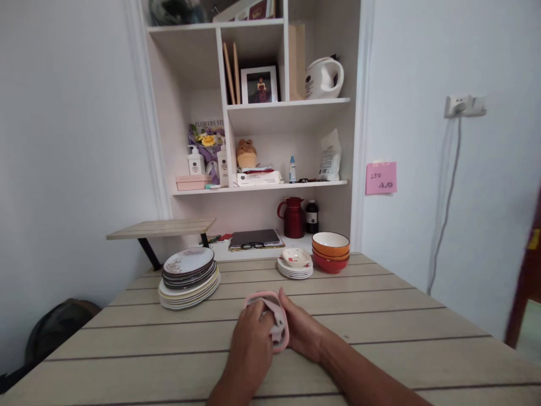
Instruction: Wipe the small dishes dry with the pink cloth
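Observation:
Close to me, above the wooden table, a small container with a pink rim (284, 341) is tilted so that its inside faces me. My right hand (302, 330) is wrapped around its right side, the thumb up along the rim. Inside it, my left hand (251, 338) presses a light greyish-pink cloth (276, 320) with bent fingers. The left fingertips are partly hidden by the cloth and the container.
A tall stack of plates (189, 262) stands to the left. Small dishes (296, 265) and stacked bowls (331, 254) stand behind to the right. A raised wooden shelf (163, 228) overhangs the back left. Behind them are a red jug (293, 218) and a laptop (255, 238).

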`<control>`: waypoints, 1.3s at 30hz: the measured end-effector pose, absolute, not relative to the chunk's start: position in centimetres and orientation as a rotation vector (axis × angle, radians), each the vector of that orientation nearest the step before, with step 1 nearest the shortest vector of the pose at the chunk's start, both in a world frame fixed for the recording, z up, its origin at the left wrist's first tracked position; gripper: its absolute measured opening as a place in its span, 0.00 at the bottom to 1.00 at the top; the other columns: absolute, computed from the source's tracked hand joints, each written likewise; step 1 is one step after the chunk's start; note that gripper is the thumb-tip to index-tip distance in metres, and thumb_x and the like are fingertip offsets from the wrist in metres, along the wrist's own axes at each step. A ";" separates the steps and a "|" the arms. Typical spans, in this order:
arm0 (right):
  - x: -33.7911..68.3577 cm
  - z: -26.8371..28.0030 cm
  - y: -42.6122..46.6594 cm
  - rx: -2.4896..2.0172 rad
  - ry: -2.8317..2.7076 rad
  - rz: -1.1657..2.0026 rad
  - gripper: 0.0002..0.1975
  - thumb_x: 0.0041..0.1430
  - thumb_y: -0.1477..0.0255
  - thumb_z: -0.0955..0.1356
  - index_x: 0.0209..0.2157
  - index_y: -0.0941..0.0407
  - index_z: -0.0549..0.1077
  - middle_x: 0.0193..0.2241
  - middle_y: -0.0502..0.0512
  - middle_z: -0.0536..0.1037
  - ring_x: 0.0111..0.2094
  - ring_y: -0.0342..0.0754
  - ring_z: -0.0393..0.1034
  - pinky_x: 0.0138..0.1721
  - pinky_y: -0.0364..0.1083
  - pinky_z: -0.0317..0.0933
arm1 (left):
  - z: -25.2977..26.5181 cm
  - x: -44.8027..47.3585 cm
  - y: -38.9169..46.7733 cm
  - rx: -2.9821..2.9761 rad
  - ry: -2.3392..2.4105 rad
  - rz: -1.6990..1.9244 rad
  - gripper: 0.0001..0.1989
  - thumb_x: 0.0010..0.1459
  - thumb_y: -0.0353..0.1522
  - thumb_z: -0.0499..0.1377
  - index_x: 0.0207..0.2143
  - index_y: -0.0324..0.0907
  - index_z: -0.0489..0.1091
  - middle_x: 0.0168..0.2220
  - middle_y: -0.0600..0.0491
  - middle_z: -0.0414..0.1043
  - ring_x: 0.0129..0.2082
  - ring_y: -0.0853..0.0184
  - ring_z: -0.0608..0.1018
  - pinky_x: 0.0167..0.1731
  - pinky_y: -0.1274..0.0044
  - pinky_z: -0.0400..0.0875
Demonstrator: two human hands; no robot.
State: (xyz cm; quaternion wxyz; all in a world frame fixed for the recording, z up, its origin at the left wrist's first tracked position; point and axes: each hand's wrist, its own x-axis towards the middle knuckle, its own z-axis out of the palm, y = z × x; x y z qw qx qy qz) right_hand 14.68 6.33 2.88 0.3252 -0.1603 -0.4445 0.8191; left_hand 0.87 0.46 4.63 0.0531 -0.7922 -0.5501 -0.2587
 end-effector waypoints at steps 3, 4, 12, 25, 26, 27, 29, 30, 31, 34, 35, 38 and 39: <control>14.6 3.0 6.0 -0.418 -1.143 2.091 0.27 0.59 0.50 0.64 0.53 0.52 0.69 0.43 0.59 0.79 0.40 0.53 0.75 0.40 0.54 0.67 | 4.7 0.8 0.9 -2.258 -1.821 -0.752 0.23 0.52 0.19 0.49 0.46 0.43 0.72 0.50 0.48 0.67 0.49 0.60 0.68 0.49 0.70 0.61; 14.6 3.1 6.0 -0.416 -1.136 2.061 0.24 0.58 0.53 0.67 0.52 0.52 0.70 0.42 0.57 0.79 0.39 0.52 0.75 0.40 0.54 0.67 | 4.8 0.8 1.0 -2.228 -1.852 -0.723 0.23 0.53 0.19 0.49 0.47 0.44 0.72 0.50 0.48 0.67 0.49 0.60 0.68 0.49 0.69 0.61; 14.7 2.6 6.4 -0.440 -1.005 2.056 0.20 0.53 0.69 0.71 0.48 0.54 0.71 0.38 0.56 0.80 0.36 0.52 0.75 0.40 0.57 0.68 | 4.9 0.8 1.2 -2.270 -1.798 -0.645 0.22 0.56 0.21 0.49 0.49 0.46 0.72 0.50 0.48 0.69 0.49 0.58 0.69 0.49 0.66 0.59; 14.6 3.3 5.5 -0.458 -1.009 2.016 0.25 0.59 0.59 0.68 0.56 0.48 0.65 0.45 0.57 0.79 0.36 0.51 0.75 0.30 0.46 0.67 | 3.7 0.3 1.2 -2.590 -1.524 -1.013 0.28 0.43 0.17 0.50 0.45 0.44 0.71 0.49 0.49 0.68 0.50 0.61 0.68 0.54 0.67 0.61; 14.6 3.3 5.5 -0.471 -1.032 2.028 0.25 0.60 0.57 0.67 0.56 0.48 0.65 0.44 0.57 0.79 0.36 0.50 0.75 0.29 0.46 0.67 | 3.7 0.3 1.2 -2.580 -1.517 -1.058 0.31 0.42 0.17 0.50 0.49 0.44 0.70 0.53 0.48 0.66 0.53 0.61 0.67 0.55 0.67 0.60; 14.7 3.3 5.5 -0.490 -1.046 2.041 0.25 0.60 0.55 0.66 0.56 0.48 0.65 0.44 0.57 0.79 0.35 0.51 0.75 0.29 0.47 0.68 | 3.7 0.4 1.3 -2.559 -1.513 -1.101 0.33 0.43 0.17 0.50 0.52 0.44 0.68 0.55 0.48 0.64 0.55 0.61 0.66 0.57 0.68 0.59; 14.7 3.2 5.6 -0.534 -1.048 2.052 0.25 0.60 0.53 0.65 0.55 0.49 0.66 0.43 0.57 0.80 0.36 0.51 0.76 0.33 0.50 0.69 | 3.8 0.4 1.5 -2.478 -1.548 -1.166 0.35 0.44 0.17 0.49 0.56 0.42 0.65 0.58 0.46 0.62 0.58 0.61 0.64 0.57 0.70 0.59; 14.7 3.1 5.7 -0.551 -1.044 2.053 0.25 0.60 0.53 0.65 0.54 0.50 0.67 0.43 0.57 0.80 0.37 0.52 0.76 0.36 0.52 0.70 | 3.9 0.4 1.7 -2.411 -1.595 -1.183 0.35 0.45 0.16 0.48 0.57 0.42 0.65 0.58 0.45 0.62 0.57 0.61 0.65 0.57 0.70 0.60; 14.7 3.1 5.7 -0.554 -1.039 2.055 0.24 0.60 0.54 0.65 0.54 0.50 0.67 0.44 0.57 0.80 0.39 0.53 0.76 0.38 0.54 0.70 | 3.9 0.3 1.8 -2.333 -1.653 -1.185 0.34 0.47 0.16 0.48 0.57 0.42 0.65 0.57 0.45 0.63 0.57 0.61 0.66 0.56 0.70 0.61; 14.7 3.2 5.8 -0.487 -1.023 2.094 0.23 0.60 0.55 0.65 0.54 0.50 0.67 0.48 0.57 0.78 0.43 0.55 0.75 0.43 0.58 0.68 | 4.2 0.0 2.1 -2.153 -1.810 -1.119 0.33 0.49 0.16 0.47 0.56 0.43 0.67 0.55 0.45 0.65 0.55 0.58 0.68 0.52 0.67 0.63; 14.7 3.3 5.8 -0.455 -1.013 2.111 0.23 0.61 0.55 0.65 0.54 0.49 0.67 0.49 0.57 0.78 0.44 0.56 0.75 0.44 0.59 0.68 | 4.3 -0.1 2.2 -2.141 -1.842 -1.083 0.32 0.49 0.16 0.47 0.54 0.44 0.68 0.54 0.46 0.66 0.53 0.58 0.68 0.51 0.67 0.63; 14.6 3.3 5.9 -0.393 -0.981 2.133 0.25 0.62 0.53 0.63 0.54 0.52 0.68 0.48 0.60 0.78 0.45 0.56 0.75 0.45 0.59 0.67 | 4.3 -0.4 2.0 -2.253 -1.852 -0.989 0.27 0.48 0.16 0.48 0.44 0.46 0.74 0.48 0.48 0.70 0.49 0.59 0.70 0.47 0.69 0.64; 14.6 3.3 6.0 -0.389 -0.970 2.128 0.25 0.62 0.52 0.62 0.53 0.54 0.69 0.47 0.61 0.79 0.45 0.56 0.75 0.45 0.58 0.67 | 4.2 -0.4 1.9 -2.311 -1.829 -0.972 0.26 0.47 0.16 0.49 0.41 0.46 0.74 0.47 0.49 0.71 0.48 0.59 0.70 0.46 0.69 0.63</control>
